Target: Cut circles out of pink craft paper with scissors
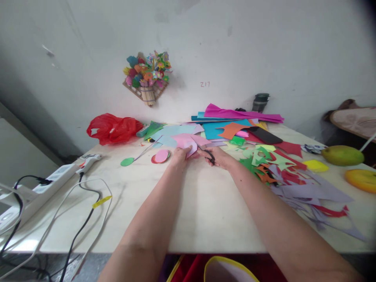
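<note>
My left hand [181, 154] pinches a pink sheet of paper [183, 140] together with a lilac paper round [192, 149] lying on it. My right hand [217, 156] is closed around the dark handles of a pair of scissors [209, 156], whose blades point up and left to the pink sheet's edge. How far the blades are apart I cannot tell. Left of my hands lie a pink paper oval [161, 156] on top of a red one, and a green paper oval [127, 161] by a thin stick or wire.
Paper scraps [296, 188] heap at the right, near a black phone [264, 135] and a mango [342, 155]. Coloured sheets [226, 127] and a red plastic bag [114, 127] are at the back. A power strip [44, 192] and cables run along the left edge.
</note>
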A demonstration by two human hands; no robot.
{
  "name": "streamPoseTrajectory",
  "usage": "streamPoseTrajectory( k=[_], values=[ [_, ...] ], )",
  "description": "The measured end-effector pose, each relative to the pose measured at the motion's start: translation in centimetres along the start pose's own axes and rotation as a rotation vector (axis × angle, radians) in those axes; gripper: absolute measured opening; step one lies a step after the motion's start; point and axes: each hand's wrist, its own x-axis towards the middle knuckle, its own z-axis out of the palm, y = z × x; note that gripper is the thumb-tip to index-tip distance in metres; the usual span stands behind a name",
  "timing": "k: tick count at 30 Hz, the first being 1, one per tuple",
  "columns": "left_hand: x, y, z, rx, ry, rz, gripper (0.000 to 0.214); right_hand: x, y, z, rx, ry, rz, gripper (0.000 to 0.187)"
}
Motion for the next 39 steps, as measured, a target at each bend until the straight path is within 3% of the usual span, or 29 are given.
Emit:
streamPoseTrajectory(
  k=[16, 25, 39],
  values=[
    [0.1, 0.3, -0.8, 0.049, -0.046, 0.015, 0.008, -0.7, -0.6, -0.2, 0.071, -0.028, -0.037, 0.030],
    [0.0, 0.2, -0.8, 0.074, -0.056, 0.023, 0.007, 0.2, 0.8, -1.2, 0.028, -0.110, -0.075, 0.037],
    [1.1, -0.6, -1.6, 0.113, -0.112, 0.042, 0.017, 0.8, 1.5, -1.3, -0.027, -0.088, -0.108, 0.044]
  ],
)
